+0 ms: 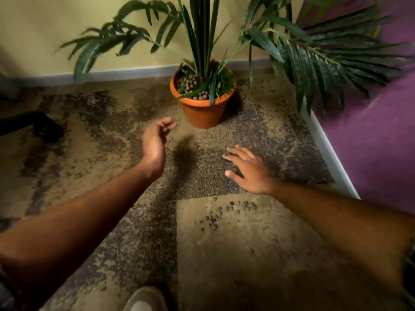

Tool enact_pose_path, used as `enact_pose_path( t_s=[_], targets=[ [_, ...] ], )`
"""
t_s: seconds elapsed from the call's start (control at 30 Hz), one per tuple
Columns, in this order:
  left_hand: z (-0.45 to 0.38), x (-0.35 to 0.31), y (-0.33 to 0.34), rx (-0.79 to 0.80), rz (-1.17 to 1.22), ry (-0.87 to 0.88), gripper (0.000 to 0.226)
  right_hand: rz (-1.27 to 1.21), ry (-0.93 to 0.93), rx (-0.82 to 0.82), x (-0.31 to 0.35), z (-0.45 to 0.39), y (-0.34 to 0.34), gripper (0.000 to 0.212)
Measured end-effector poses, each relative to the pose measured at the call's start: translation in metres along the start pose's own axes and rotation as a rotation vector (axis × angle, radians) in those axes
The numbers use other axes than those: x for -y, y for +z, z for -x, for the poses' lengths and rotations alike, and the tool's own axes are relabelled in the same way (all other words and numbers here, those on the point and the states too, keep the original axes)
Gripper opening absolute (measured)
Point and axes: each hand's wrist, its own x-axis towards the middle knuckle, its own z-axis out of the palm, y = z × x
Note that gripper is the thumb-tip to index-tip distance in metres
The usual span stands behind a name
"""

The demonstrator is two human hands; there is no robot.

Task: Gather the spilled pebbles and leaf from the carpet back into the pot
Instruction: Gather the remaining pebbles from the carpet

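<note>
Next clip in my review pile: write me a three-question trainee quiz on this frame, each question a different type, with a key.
1. True or false: the pot lies tipped over on the carpet.
2. Multiple choice: the spilled pebbles lie A) against the pot, B) on the carpet nearer the camera than both hands, C) in the right hand.
3. Fill in: the left hand is raised with fingers ____, the right hand spread flat, palm down.

Key: 1 false, it stands upright; 2 B; 3 curled.
</note>
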Motion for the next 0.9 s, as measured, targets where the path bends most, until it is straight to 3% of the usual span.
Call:
enact_pose_path(
  t_s=[0.07,0.13,0.23,0.33,0.47,0.6,0.7,0.8,0.9],
  targets=[
    [0.028,0.037,-0.01,0.076,-0.204,0.043,0.024,0.046,-0.087,0.103,-0.004,0.024,0.023,0.067],
    [0.062,0.072,-0.021,0.271,-0.452,0.118,0.026,0.12,-0.158,0.101,0.001,0.048,0.042,0.071],
    [0.103,0.111,-0.032,0.561,-0.862,0.311,0.053,0.111,-0.261,0.072,0.014,0.072,0.05,0.073],
    [0.128,0.131,-0.034,0.692,-1.134,0.456,0.08,0.045,-0.392,0.073,0.027,0.086,0.053,0.068],
    [0.142,0.138,-0.033,0.805,-1.171,0.498,0.088,-0.146,-0.463,-0.03,0.038,0.096,0.05,0.054],
    [0.13,0.133,-0.038,0.771,-1.225,0.527,0.091,-0.05,-0.327,-0.195,0.021,0.082,0.035,0.053],
    [0.124,0.13,-0.041,0.731,-1.308,0.526,0.095,0.103,-0.187,-0.072,0.01,0.08,0.039,0.077],
    [0.128,0.137,-0.043,0.83,-1.374,0.594,0.092,0.256,-0.241,0.083,0.021,0.092,0.051,0.088],
    [0.136,0.141,-0.045,0.929,-1.332,0.615,0.092,0.264,-0.326,0.129,0.039,0.104,0.057,0.092]
  ],
)
